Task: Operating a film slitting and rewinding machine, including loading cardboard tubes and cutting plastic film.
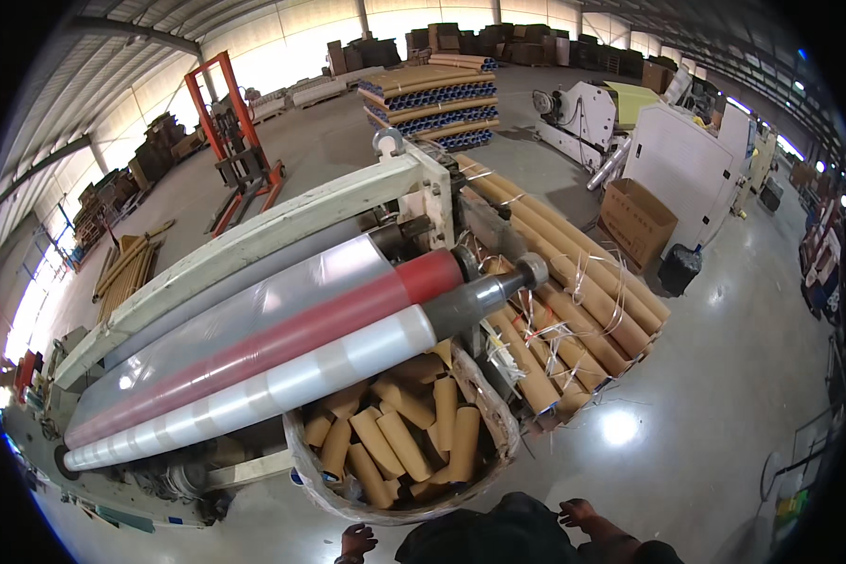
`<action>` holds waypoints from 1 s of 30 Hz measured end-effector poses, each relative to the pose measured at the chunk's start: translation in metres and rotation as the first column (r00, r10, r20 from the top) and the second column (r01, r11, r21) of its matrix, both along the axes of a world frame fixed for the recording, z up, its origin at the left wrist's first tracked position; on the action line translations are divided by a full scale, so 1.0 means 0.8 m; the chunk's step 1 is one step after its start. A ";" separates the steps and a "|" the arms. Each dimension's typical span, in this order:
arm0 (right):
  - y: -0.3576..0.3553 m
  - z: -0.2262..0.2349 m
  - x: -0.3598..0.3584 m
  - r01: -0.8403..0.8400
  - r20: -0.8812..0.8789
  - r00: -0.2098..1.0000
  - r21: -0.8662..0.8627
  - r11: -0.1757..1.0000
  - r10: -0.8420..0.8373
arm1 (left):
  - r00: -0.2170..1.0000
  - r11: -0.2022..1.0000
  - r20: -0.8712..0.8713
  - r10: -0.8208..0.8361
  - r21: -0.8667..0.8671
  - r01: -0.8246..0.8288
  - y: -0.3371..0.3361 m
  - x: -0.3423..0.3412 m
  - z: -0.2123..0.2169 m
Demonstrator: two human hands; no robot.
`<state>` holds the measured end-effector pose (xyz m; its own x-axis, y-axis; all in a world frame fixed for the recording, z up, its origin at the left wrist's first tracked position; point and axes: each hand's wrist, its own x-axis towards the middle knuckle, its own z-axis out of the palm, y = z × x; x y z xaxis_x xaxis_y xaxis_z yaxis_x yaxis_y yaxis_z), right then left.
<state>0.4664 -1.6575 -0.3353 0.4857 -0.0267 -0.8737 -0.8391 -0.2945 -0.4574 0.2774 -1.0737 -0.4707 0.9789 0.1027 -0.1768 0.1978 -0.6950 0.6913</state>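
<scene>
Both hands empty. Left hand (356, 542) low at the frame edge, fingers spread, just below the bag (397, 512) rim, not touching. Right hand (580, 513) open too, hanging right of the bag, over bare floor (705, 423). Bag is full of short cardboard cores (395, 437). Above it: film roll (254, 395), then red roller (282, 343). Long tubes (573, 291) stacked to the right.

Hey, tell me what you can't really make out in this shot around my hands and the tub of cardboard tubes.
Head view:
- Left hand: cut off by the lower edge; grip unclear.
- Right hand: small at the rim, fingers indistinct.
- Tub: near rim hidden by dark clothing.
- Short cardboard tubes: lower layers buried.
- Film roll: far end blurred by fisheye.
</scene>
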 end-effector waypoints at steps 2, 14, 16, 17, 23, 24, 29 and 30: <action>-0.029 -0.012 0.015 0.007 -0.059 0.998 -0.050 0.999 -0.010 | 0.592 0.138 -0.533 0.604 -0.662 -0.737 -0.039 0.022 0.040; -0.144 -0.115 0.198 -0.476 0.251 0.857 0.046 0.878 0.451 | 0.298 0.051 -0.697 0.652 -0.351 -0.935 -0.305 -0.100 0.124; -0.170 -0.122 0.202 -0.550 0.346 0.781 -0.013 0.835 0.519 | 0.387 0.115 -0.672 0.632 -0.412 -0.904 -0.323 -0.108 0.122; -0.184 -0.123 0.201 -0.578 0.356 0.759 -0.018 0.816 0.545 | 0.405 0.152 -0.644 0.649 -0.412 -0.898 -0.329 -0.109 0.121; -0.193 -0.138 0.134 -0.623 0.026 0.782 0.048 0.780 0.623 | 0.330 0.080 -0.567 0.754 -0.420 -0.904 -0.317 -0.088 0.169; -0.231 -0.185 0.106 -0.669 0.250 0.725 0.036 0.742 0.641 | 0.330 0.066 -0.566 0.755 -0.436 -0.898 -0.316 -0.080 0.167; -0.176 -0.084 0.104 -0.310 -0.134 0.935 0.140 0.940 0.328 | 0.279 0.020 -0.554 0.784 -0.427 -0.904 -0.337 -0.070 0.222; -0.167 -0.070 0.109 -0.295 -0.164 0.938 0.089 0.951 0.306 | 0.312 0.064 -0.568 0.761 -0.414 -0.908 -0.340 -0.077 0.217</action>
<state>0.5539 -1.7913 -0.3912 0.3028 0.1543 -0.9405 -0.7838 -0.5210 -0.3378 0.2161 -1.3461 -0.2975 0.2618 0.6378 -0.7244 0.5002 0.5522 0.6670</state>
